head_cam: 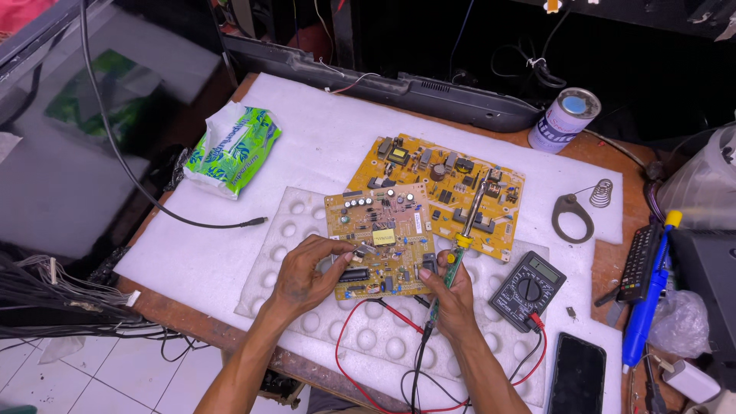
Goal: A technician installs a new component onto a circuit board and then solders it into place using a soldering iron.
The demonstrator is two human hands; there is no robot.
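My left hand (307, 274) grips the near left edge of a small yellow circuit board (377, 230), fingers on its lower components. My right hand (451, 290) holds a soldering iron (460, 244) with a green and yellow handle, its metal tip pointing up and away over a larger yellow circuit board (441, 188) behind. The right thumb touches the small board's near right corner. Both boards rest on a dimpled white foam sheet (295, 230). Red and black leads (360, 360) trail toward me from under my hands.
A black multimeter (527, 290) lies right of my right hand, a dark phone (576, 376) nearer. A green and white packet (234, 149) sits left, a can (566, 119) at the back right, a soldering stand ring (573, 217), a blue tool (648, 295) and a remote (638, 262) at right.
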